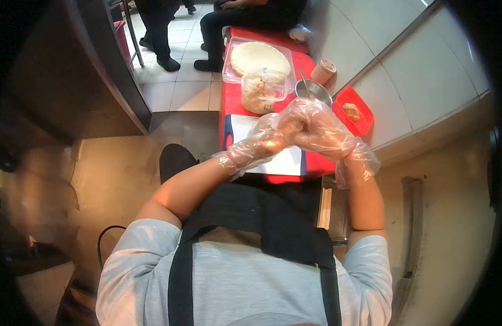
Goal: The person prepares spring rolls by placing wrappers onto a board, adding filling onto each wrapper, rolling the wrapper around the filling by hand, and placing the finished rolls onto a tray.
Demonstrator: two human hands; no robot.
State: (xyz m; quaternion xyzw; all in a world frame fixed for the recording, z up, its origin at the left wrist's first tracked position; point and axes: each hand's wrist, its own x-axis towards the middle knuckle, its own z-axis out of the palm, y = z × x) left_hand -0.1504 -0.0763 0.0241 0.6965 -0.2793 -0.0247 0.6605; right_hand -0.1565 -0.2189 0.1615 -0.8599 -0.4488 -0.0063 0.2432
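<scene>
Both of my hands wear loose clear plastic gloves and meet above a white cutting board [289, 160] with blue edges. My left hand [268, 137] has its fingers bent inward against the right. My right hand [319, 129] is curled, its fingertips pressed close to the left ones. Whatever lies between the fingers is hidden by the gloves and the hands. Just beyond them are a metal bowl [320, 92] with a spoon [304, 81] in it and a clear plastic bag [257, 99] of pale food. To the right, a red plastic container [365, 124] holds a light brown lump of food [351, 112].
A clear plastic tray [229, 69] carries a pile of round, pale, flat sheets [260, 57] on the red table [229, 100]. A lidded cup [323, 70] stands by the tiled wall [419, 70]. Beyond, one person [245, 22] sits and another [156, 27] stands.
</scene>
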